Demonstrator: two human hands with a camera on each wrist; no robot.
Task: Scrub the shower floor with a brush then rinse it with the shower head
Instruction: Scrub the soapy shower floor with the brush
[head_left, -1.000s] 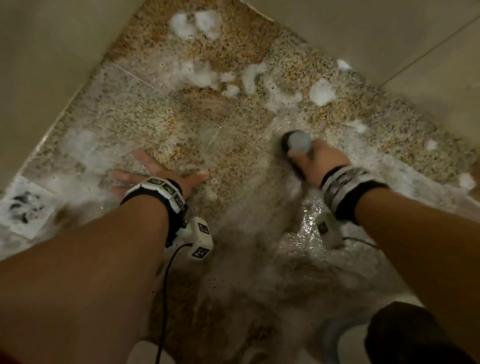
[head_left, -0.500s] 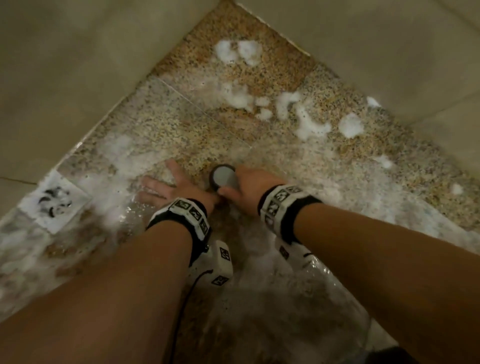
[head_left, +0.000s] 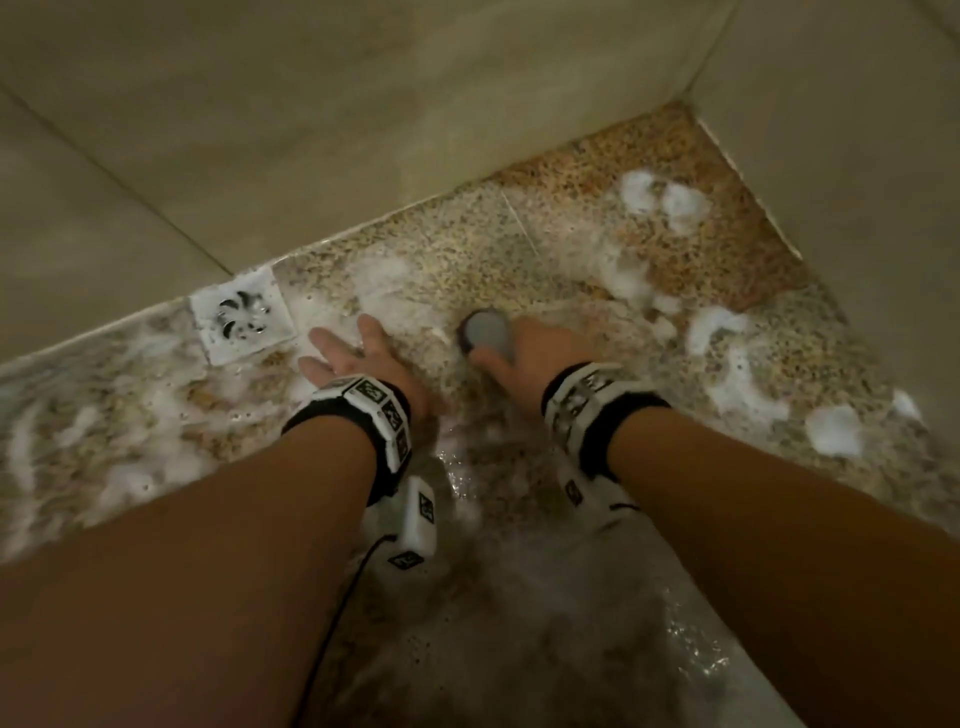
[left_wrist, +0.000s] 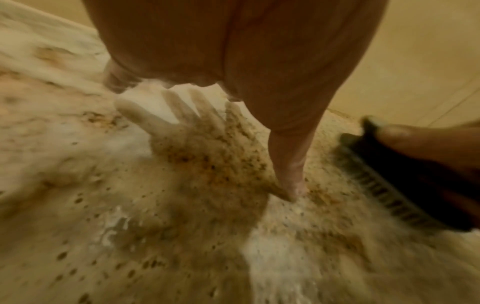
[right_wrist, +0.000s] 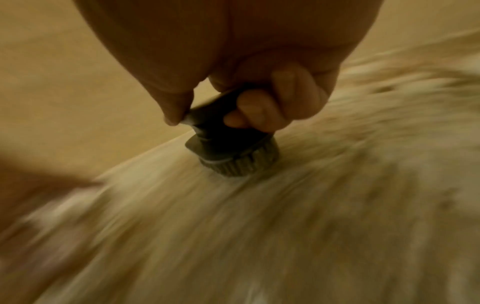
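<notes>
While right hand (head_left: 524, 358) grips brush (head_left: 485, 332) | left hand (head_left: 363, 358) flat beside

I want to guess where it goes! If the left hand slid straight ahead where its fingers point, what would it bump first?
Probably the white floor drain. The left hand lies flat on the soapy floor, fingers aimed up-left toward it.

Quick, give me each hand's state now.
Left hand: open, fingers spread flat on the wet floor.
Right hand: gripping the brush.
</notes>
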